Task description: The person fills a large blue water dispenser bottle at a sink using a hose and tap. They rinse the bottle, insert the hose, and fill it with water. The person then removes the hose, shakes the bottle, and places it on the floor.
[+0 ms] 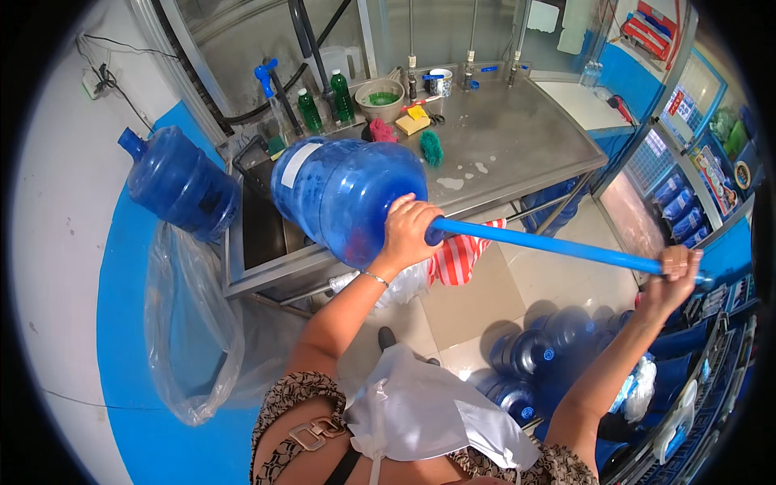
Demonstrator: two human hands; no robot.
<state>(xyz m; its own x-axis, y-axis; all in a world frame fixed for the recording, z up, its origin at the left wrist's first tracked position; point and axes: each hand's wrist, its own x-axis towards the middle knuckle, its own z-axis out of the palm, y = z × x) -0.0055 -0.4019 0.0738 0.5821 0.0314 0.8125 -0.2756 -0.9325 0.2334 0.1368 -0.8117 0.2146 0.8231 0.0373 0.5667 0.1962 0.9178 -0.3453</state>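
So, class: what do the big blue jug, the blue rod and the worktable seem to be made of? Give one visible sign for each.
Big blue jug: likely translucent blue plastic, since light passes through its glossy wall. Blue rod: smooth and evenly blue; plastic or coated metal, hard to tell. Worktable: probably stainless steel, grey with a dull brushed sheen and wet patches.

blue water jug tilted sideways, blue rod inserted
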